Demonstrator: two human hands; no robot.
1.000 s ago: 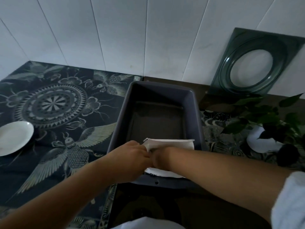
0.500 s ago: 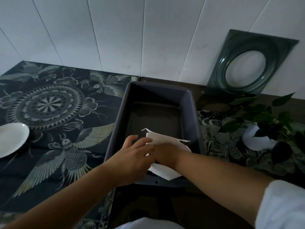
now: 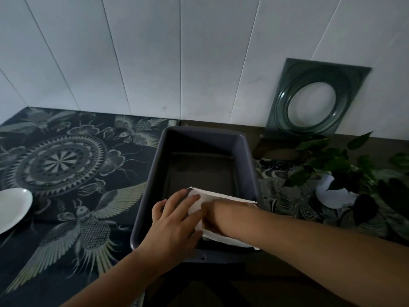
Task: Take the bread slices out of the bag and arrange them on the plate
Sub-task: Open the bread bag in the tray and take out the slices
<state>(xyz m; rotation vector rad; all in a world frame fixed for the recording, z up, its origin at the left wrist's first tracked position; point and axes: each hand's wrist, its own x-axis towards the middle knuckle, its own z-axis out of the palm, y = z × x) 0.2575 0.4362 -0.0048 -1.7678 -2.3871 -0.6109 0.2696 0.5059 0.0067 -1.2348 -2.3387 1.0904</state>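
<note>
A white paper bag (image 3: 224, 238) lies at the near end of a dark grey tub (image 3: 248, 165). My left hand (image 3: 174, 224) rests on the bag's left end, fingers spread over its edge and holding it. My right hand (image 3: 215, 216) reaches in from the right, and its fingers are hidden by the bag and my left hand. No bread slices show. The white plate (image 3: 12, 207) sits far left on the patterned cloth, half cut off by the frame's edge.
A dark patterned cloth (image 3: 55, 165) covers the left of the counter. A leafy plant in a white pot (image 3: 332, 196) stands right of the tub. A square green glass dish (image 3: 309, 103) leans on the white panelled wall behind.
My left hand has opened its fingers and laid them over the bag's left end. My right hand has pushed further into the bag, which has flattened and shifted slightly.
</note>
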